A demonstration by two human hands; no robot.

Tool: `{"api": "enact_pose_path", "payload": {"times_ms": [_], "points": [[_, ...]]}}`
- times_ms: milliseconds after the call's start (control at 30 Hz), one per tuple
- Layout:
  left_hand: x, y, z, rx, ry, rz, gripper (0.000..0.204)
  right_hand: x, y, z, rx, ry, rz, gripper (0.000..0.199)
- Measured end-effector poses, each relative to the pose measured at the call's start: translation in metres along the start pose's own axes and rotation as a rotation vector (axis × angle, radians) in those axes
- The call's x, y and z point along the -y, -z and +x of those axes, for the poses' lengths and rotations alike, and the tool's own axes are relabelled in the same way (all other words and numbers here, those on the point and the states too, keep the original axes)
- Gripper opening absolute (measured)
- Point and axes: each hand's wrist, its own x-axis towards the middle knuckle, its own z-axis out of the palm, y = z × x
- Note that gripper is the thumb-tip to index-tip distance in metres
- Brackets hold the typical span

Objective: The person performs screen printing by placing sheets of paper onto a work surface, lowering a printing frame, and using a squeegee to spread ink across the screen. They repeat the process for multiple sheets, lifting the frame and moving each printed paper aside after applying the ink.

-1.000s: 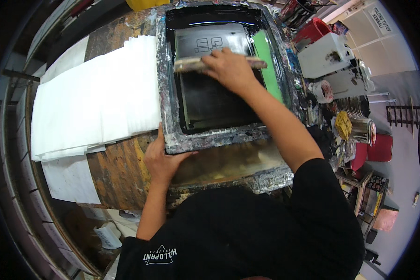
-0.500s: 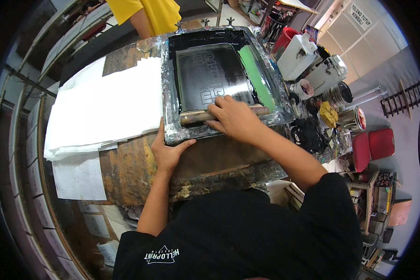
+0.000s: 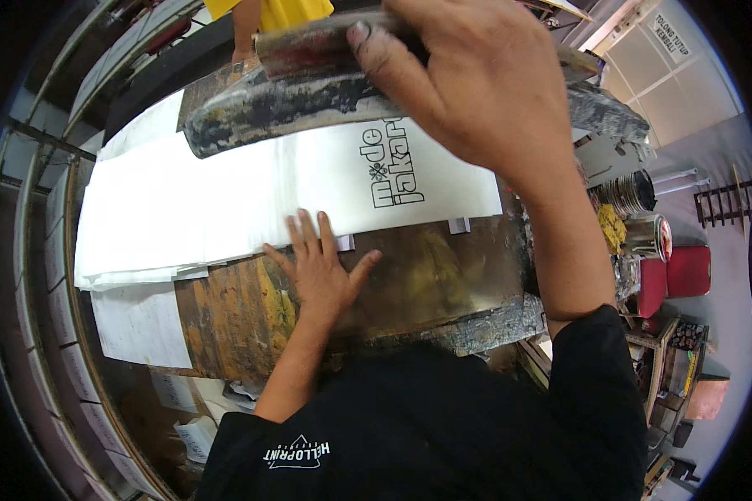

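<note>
My right hand (image 3: 489, 92) is raised high, closed round the wooden squeegee (image 3: 305, 48), with its thumb along the handle. Just below lies the near edge of the screen-printing frame (image 3: 284, 110), tilted up off the table; whether my fingers also grip that edge is hidden. Beneath the frame lies a white sheet (image 3: 464, 188) bearing a black printed design. My left hand (image 3: 322, 275) is open with fingers spread, fingertips at the near edge of the white paper, where the printed sheet meets a stack of white sheets (image 3: 167, 209).
Small pale tabs (image 3: 459, 225) stick out at the printed sheet's near edge on the stained table (image 3: 234, 305). At right are a yellow lump (image 3: 612, 227), cans (image 3: 647, 238) and a red chair (image 3: 688, 271). A person in yellow (image 3: 297, 12) stands beyond the table. Metal racks line the left.
My right hand has risen with the squeegee, and the screen frame's near edge has tilted up, uncovering the printed sheet. My left hand has moved from the frame's corner to the paper edge.
</note>
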Motion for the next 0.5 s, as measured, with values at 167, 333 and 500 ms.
{"api": "enact_pose_path", "payload": {"times_ms": [167, 333, 500], "points": [[-0.005, 0.03, 0.026, -0.233, -0.078, -0.236, 0.105, 0.007, 0.011, 0.014, -0.067, -0.013, -0.021, 0.043], [0.009, 0.062, 0.079, -0.56, -0.101, -0.427, 0.068, 0.006, 0.014, 0.027, 0.076, -0.101, -0.042, 0.043], [0.114, 0.071, 0.069, -0.503, 0.15, -0.485, 0.055, 0.007, 0.013, 0.014, -0.056, 0.038, -0.089, 0.053]]}}
